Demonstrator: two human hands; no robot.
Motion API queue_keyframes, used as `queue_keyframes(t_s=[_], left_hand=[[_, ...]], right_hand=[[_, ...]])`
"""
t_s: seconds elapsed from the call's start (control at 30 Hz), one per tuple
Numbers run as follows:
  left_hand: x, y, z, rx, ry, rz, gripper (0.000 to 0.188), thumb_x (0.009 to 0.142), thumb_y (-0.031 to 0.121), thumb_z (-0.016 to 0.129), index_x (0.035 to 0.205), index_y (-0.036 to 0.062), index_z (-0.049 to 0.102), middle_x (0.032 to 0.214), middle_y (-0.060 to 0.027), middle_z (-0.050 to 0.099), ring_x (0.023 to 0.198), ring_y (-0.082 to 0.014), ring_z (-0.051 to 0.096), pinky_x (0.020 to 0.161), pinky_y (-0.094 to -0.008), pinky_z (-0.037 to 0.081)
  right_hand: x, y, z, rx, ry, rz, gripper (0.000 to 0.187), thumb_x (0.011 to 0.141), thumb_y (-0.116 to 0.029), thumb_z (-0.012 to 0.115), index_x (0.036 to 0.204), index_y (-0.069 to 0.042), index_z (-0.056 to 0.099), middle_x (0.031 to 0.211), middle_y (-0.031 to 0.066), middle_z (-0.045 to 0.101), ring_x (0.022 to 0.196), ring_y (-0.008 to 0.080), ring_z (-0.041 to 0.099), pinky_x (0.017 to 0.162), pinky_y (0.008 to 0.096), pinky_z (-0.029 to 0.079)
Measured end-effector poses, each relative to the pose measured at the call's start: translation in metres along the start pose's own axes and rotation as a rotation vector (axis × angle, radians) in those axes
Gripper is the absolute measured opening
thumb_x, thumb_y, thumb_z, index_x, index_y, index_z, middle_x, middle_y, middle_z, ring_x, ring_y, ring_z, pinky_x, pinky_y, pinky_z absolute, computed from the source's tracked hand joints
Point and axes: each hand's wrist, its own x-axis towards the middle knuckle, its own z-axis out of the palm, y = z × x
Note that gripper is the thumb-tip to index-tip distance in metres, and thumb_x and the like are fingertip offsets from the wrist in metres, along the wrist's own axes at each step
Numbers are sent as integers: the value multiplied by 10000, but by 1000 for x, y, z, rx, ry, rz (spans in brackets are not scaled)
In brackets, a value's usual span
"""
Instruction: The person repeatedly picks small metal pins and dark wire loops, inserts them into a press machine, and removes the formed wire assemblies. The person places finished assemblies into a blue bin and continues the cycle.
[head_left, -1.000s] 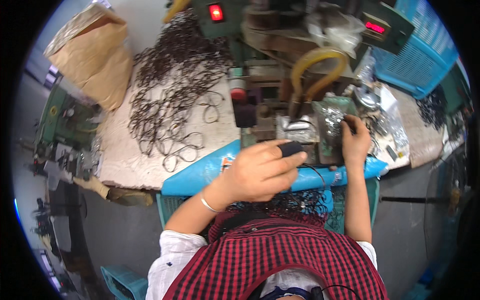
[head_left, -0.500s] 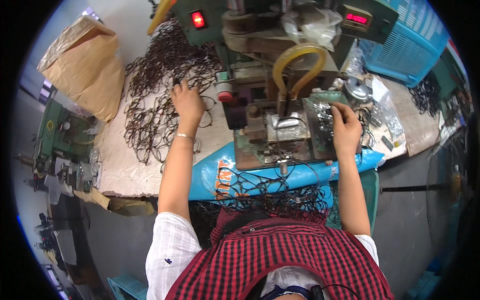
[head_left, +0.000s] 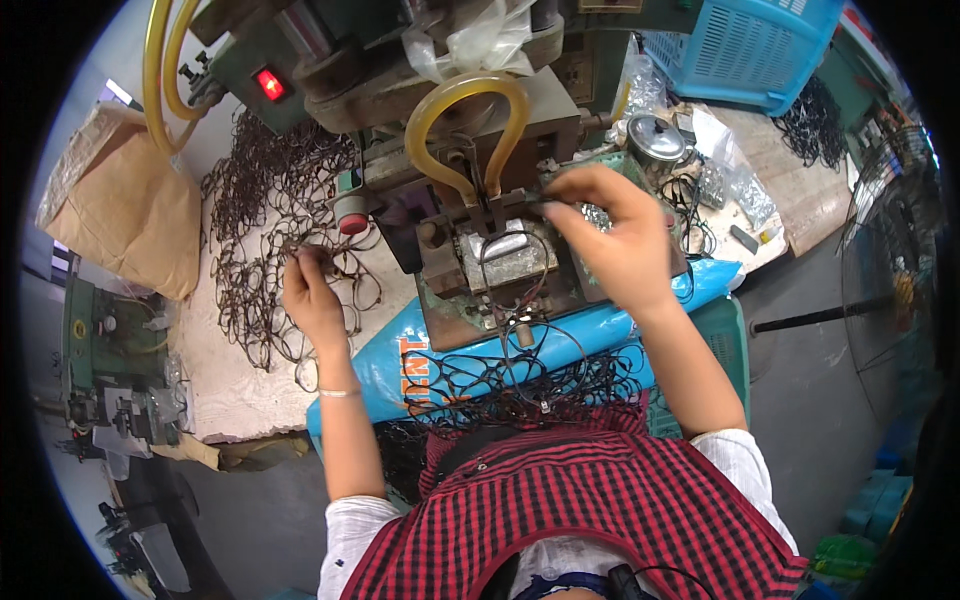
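Note:
My left hand [head_left: 312,300] is over the pile of thin dark cord-like loops [head_left: 262,290] at the left of the bench, its fingertips pinched on one loop. My right hand [head_left: 620,235] reaches over the right side of the green press machine [head_left: 455,320]. Its thumb and forefinger close around something small and dark, too small to make out. Just left of those fingers is a metal mould block [head_left: 505,262]. One thin black loop [head_left: 545,385] hangs from the block's front toward my lap, over a blue plastic sheet [head_left: 380,365].
Above the mould a yellow hose [head_left: 468,85] bends in a loop. A red-topped button [head_left: 352,222] stands left of the press. A brown paper bag [head_left: 130,210] is at far left. At right are a lidded metal pot [head_left: 656,140], a blue crate [head_left: 735,55] and clear plastic bags [head_left: 745,185].
My view has shifted, with the press now further left. My right hand has moved from the press's right plate in toward the mould. My left hand has drawn nearer over the pile, fingertips together.

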Motion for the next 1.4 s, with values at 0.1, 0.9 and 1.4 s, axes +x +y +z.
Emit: queue_keyframes(t_s=[0.1, 0.9, 1.4], left_hand=[[-19, 66, 7, -504, 112, -362, 295, 1085, 302, 559, 1102, 32, 677, 810, 40, 560, 681, -33, 440, 572, -192, 326], [-48, 176, 40, 12, -562, 1166, 191, 730, 53, 822, 848, 77, 674, 1082, -100, 751, 711, -164, 631, 633, -299, 595], [-88, 160, 24, 13, -457, 987, 174, 824, 41, 743, 997, 51, 726, 1253, -119, 708, 904, -271, 719, 939, -447, 602]], right_hand=[[4, -2, 28, 161, -24, 116, 398, 861, -14, 696, 1241, 26, 586, 966, 90, 753, 1011, 177, 714, 910, 308, 531], [-24, 84, -57, -936, 104, -120, 169, 819, -143, 762, 945, -43, 710, 1196, 192, 682, 1239, 391, 588, 1015, 478, 485], [8, 115, -46, -1014, -86, -317, 218, 818, -97, 709, 1035, -74, 701, 1163, 134, 679, 1155, 331, 622, 873, 455, 520]])
